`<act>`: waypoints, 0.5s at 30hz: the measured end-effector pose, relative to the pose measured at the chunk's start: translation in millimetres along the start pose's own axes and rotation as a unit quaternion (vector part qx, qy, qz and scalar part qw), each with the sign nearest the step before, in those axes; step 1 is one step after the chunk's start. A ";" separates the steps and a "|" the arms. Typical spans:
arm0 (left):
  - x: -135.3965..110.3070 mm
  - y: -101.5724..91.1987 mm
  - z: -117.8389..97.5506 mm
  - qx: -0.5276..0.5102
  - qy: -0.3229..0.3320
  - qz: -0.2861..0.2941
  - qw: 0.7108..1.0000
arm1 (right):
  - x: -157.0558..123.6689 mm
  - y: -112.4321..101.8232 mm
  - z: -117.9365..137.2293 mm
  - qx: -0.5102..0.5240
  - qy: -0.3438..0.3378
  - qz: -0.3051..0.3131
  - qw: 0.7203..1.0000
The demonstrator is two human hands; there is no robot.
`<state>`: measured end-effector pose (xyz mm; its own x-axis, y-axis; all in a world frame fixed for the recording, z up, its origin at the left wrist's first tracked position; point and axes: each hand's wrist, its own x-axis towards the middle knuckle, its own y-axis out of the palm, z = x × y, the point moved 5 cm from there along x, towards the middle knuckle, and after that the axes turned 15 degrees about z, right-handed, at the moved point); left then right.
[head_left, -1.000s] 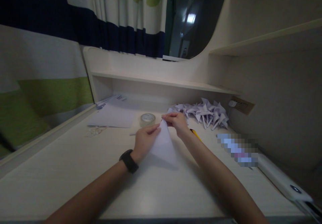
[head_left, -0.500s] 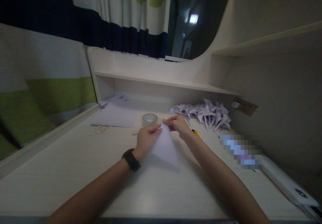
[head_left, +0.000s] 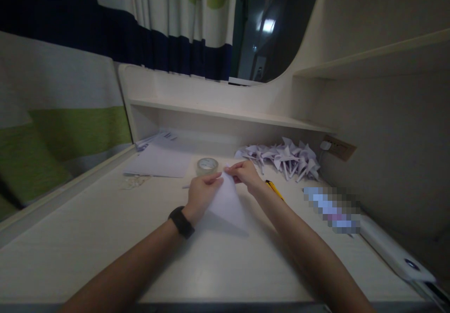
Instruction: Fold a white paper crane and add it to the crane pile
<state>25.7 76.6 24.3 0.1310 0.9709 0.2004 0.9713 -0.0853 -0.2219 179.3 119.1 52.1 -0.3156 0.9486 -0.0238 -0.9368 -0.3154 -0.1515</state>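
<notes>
A white sheet of paper, folded to a point at its far end, is held above the desk between both hands. My left hand pinches its left edge near the tip, thumb on top. My right hand grips the tip from the right with thumb and fingers. Just beyond the left hand sits a roll of clear tape. A thin white paper stick shows partly beside that hand. A yellow utility knife lies by the right forearm, which partly hides it.
White paper pinwheels are heaped at the back right. A stack of paper lies back left, with small paper scraps before it. A blurred-out object and a long white device line the right side, below a wall socket.
Both hands keep their pinch on the paper's tip with hardly any motion. The whole view has shifted slightly, so everything appears a little further left.
</notes>
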 end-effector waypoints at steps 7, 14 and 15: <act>4.0 -2.5 7.3 -0.040 -0.002 -0.004 0.999 | -1.3 3.5 -5.7 -0.016 0.024 0.021 0.999; 7.7 -8.4 7.9 -0.075 0.001 -0.022 0.997 | -2.6 7.8 -10.9 -0.033 0.077 0.119 0.989; 8.6 -9.4 8.6 -0.083 -0.001 -0.030 0.996 | -2.5 8.0 -12.6 -0.037 0.085 0.130 0.987</act>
<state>16.0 87.6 20.0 0.0723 0.9759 0.2059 0.9968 -0.0635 -0.0488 174.4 114.4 38.5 -0.5082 0.8283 -0.2361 -0.8119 -0.5521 -0.1895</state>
